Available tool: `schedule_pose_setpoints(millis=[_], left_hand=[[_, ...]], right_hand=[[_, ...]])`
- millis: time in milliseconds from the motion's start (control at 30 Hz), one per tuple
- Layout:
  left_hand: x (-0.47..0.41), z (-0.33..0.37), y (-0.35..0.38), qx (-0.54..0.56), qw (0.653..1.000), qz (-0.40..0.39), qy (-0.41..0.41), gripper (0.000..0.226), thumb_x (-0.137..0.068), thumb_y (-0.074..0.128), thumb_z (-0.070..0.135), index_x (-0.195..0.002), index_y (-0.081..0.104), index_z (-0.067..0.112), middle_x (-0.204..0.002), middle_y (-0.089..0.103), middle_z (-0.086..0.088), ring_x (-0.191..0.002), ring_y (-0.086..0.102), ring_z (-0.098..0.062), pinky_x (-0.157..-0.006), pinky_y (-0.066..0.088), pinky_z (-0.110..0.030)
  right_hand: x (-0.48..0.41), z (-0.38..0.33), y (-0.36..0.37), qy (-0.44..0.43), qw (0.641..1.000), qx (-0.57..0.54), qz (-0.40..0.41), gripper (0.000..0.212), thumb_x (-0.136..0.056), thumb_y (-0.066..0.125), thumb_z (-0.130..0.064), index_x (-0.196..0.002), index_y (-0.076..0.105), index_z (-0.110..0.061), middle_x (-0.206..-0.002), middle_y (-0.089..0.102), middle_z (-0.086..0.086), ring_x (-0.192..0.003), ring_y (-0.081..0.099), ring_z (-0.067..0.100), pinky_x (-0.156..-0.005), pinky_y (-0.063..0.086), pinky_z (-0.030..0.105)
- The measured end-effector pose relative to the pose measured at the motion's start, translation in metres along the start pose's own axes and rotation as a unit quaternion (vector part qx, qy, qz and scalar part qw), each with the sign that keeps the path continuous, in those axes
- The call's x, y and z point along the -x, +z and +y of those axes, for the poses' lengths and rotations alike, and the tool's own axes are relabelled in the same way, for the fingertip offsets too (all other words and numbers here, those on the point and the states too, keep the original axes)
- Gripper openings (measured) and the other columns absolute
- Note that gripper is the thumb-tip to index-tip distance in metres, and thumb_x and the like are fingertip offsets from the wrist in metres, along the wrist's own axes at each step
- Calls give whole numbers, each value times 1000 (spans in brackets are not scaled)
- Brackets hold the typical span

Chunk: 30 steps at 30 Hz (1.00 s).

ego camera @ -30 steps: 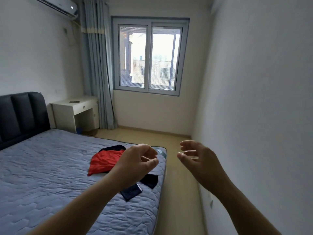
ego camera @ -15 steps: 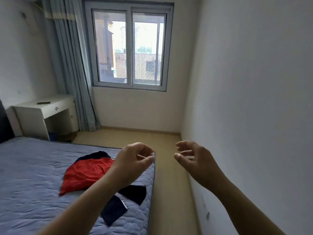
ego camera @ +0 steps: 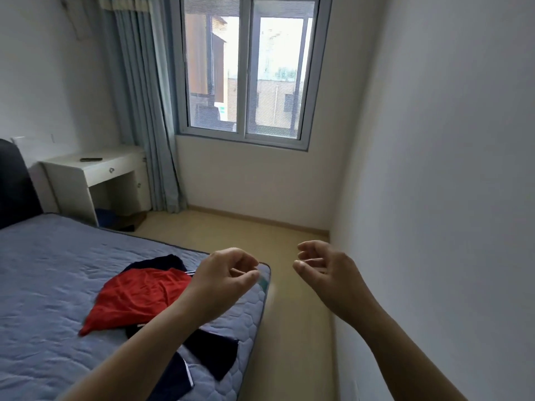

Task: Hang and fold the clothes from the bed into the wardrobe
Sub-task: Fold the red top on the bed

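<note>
Hovering empty and loosely curled, the left hand [ego camera: 228,282] and right hand [ego camera: 328,273] hang by the corner of the bed [ego camera: 43,270], apparently readied to gather the red garment [ego camera: 139,296] and navy clothes [ego camera: 212,353] lying crumpled there; no wardrobe shows.

Head-worn camera looks down past the bed [ego camera: 52,270] toward the window [ego camera: 246,70].
</note>
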<state>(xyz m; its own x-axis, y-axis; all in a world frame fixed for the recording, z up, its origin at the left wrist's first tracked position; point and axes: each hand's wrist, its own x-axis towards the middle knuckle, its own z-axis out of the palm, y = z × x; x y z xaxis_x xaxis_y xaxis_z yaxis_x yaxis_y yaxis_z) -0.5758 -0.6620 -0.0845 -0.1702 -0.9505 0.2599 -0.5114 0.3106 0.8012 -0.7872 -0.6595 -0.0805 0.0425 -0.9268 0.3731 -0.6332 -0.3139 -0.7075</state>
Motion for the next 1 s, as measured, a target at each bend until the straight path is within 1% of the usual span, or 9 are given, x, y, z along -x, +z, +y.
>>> schedule_pose_setpoints(millis=[67,200,300,467,567,800,933,1000], left_hand=[[-24,-6,12,7,1000,12,-20,9,-84,71,20,-93,70,19,-85,71,5,-79,68,-6,-76,57,-26],[-72,-28,29,4,999,27,-46,10,-83,71,21,-93,70,19,-85,71,6,-80,68,-5,-76,57,-26],[-112,-50,39,9,997,35,-61,11,-83,71,23,-94,70,20,-87,71,7,-81,68,-4,-76,56,-23],[-177,-92,51,27,995,50,-86,6,-83,72,21,-88,69,22,-84,71,5,-78,67,-4,-69,52,-14],[-215,-113,55,33,993,48,-107,6,-83,71,20,-86,69,25,-82,71,7,-77,67,-4,-68,52,-14],[-298,-159,74,19,985,52,-163,6,-82,71,23,-87,68,27,-84,71,8,-78,66,-3,-69,51,-14],[-345,-185,88,13,976,90,-198,7,-82,72,21,-87,69,24,-83,71,9,-74,64,0,-66,48,-10],[-368,-195,99,13,970,112,-215,7,-82,71,20,-88,69,23,-83,71,9,-76,65,0,-67,49,-10]], right_hand=[[-28,22,0,1,1000,-7,-14,30,-87,69,-31,-114,61,-23,-96,63,-17,-86,63,-2,-70,53,11],[-82,57,9,-6,999,-21,-45,27,-86,69,-31,-111,60,-27,-93,61,-22,-83,62,-6,-65,49,7],[-128,80,22,-13,998,-21,-54,26,-86,69,-30,-110,60,-28,-92,62,-20,-82,62,-6,-65,48,6],[-201,118,49,-5,996,-22,-83,28,-86,69,-31,-113,61,-25,-92,64,-18,-81,62,-7,-65,49,7],[-245,137,65,-1,995,-23,-102,30,-86,70,-30,-114,62,-24,-92,64,-17,-81,62,-8,-64,48,7],[-339,189,98,7,988,-34,-148,27,-85,70,-27,-111,64,-23,-91,66,-15,-81,62,-8,-65,47,6],[-396,222,118,-2,981,-50,-187,28,-86,69,-29,-113,63,-24,-95,65,-15,-83,62,-3,-66,48,7],[-428,240,126,-9,975,-55,-216,28,-86,69,-31,-113,63,-25,-96,65,-14,-85,62,-3,-66,48,6]])
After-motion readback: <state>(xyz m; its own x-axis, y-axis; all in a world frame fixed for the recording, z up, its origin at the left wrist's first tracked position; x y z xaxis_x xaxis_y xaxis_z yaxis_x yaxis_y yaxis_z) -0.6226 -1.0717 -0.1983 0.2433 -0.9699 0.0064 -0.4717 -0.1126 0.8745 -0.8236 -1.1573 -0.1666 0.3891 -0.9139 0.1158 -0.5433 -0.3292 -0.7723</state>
